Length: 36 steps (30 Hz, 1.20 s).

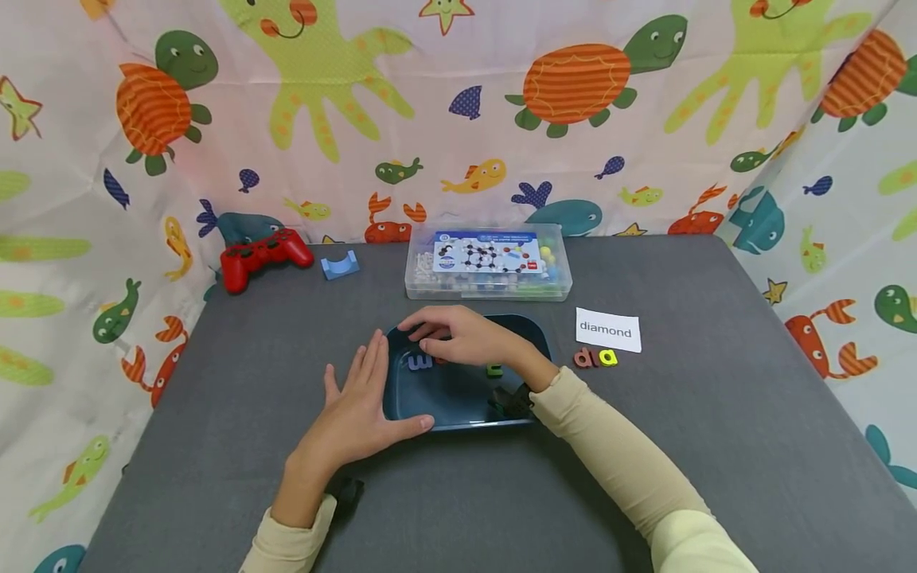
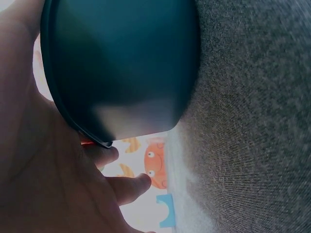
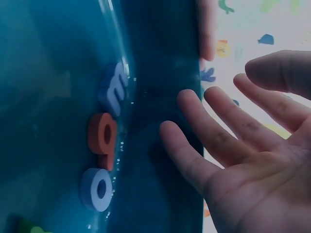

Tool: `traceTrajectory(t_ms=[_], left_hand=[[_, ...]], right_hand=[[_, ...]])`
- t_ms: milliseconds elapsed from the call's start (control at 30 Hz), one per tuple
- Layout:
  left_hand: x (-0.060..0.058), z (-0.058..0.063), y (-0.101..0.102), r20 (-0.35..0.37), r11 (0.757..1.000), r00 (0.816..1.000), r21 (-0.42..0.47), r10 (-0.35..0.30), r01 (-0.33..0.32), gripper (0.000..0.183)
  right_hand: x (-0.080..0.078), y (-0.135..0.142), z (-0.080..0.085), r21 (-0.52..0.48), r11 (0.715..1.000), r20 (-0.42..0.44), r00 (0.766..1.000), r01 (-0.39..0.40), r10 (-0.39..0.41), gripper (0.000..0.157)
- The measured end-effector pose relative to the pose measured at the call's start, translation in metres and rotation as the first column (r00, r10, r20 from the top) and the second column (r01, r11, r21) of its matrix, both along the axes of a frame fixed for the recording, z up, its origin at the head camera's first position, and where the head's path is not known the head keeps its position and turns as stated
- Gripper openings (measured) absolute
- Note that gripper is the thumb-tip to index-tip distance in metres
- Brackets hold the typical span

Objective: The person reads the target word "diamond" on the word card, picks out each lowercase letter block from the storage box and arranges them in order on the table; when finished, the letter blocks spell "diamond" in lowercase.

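While left hand (image 1: pixel 358 410), spread wide, rests against the dark blue tray (image 1: pixel 447 402) on the desk (image 1: pixel 458 509), right hand (image 1: pixel 469 334) hangs loose-fingered, empty, near the blue letter m (image 3: pixel 114 90) inside.

One tray (image 1: pixel 458 398), four letters (image 3: pixel 111 94) visible inside; one each: card (image 1: pixel 609 344), box (image 1: pixel 489 282), controller (image 1: pixel 265 254), blue piece (image 1: pixel 340 269).

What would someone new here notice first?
Probably the sea-animal curtain behind the table, then the red game controller at its far left corner. In the middle, the dark blue tray holds colourful letters, with a white "diamond" card to its right.
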<state>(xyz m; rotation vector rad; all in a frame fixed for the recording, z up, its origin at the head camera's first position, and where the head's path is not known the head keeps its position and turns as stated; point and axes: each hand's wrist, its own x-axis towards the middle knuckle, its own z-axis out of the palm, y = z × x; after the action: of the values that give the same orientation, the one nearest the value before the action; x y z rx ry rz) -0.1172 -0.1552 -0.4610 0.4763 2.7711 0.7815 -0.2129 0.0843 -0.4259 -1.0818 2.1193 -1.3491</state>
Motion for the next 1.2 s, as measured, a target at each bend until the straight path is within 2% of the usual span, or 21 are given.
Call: traceTrajectory(t_ms=[267, 533, 700, 900, 1000, 1200], left_hand=[[0.0, 0.001, -0.001, -0.004, 1.0, 1.0, -0.001, 0.001, -0.001, 0.14], [-0.002, 0.002, 0.002, 0.002, 1.0, 1.0, 0.01, 0.0, 0.0, 0.138], [-0.003, 0.002, 0.002, 0.005, 1.0, 1.0, 0.015, -0.001, 0.001, 0.138], [-0.002, 0.002, 0.001, -0.007, 1.0, 1.0, 0.011, -0.006, 0.006, 0.139], [-0.002, 0.001, -0.001, -0.008, 1.0, 1.0, 0.008, -0.003, 0.003, 0.14], [-0.001, 0.001, -0.001, 0.006, 1.0, 1.0, 0.009, 0.0, 0.0, 0.14]], right_hand=[[-0.004, -0.004, -0.007, 0.091, 0.996, -0.034, 0.999, -0.023, 0.026, 0.042], [-0.003, -0.004, -0.012, 0.203, 0.979, -0.078, 0.996, -0.015, 0.032, 0.041], [-0.003, -0.004, -0.014, 0.214, 0.977, -0.089, 0.995, -0.018, 0.038, 0.039], [-0.004, -0.008, -0.018, 0.234, 0.972, -0.144, 0.989, 0.003, 0.032, 0.034], [-0.006, -0.012, -0.022, 0.259, 0.966, -0.195, 0.98, 0.018, 0.034, 0.034], [-0.008, -0.017, -0.03, 0.322, 0.947, -0.295, 0.95, -0.001, 0.102, 0.037]])
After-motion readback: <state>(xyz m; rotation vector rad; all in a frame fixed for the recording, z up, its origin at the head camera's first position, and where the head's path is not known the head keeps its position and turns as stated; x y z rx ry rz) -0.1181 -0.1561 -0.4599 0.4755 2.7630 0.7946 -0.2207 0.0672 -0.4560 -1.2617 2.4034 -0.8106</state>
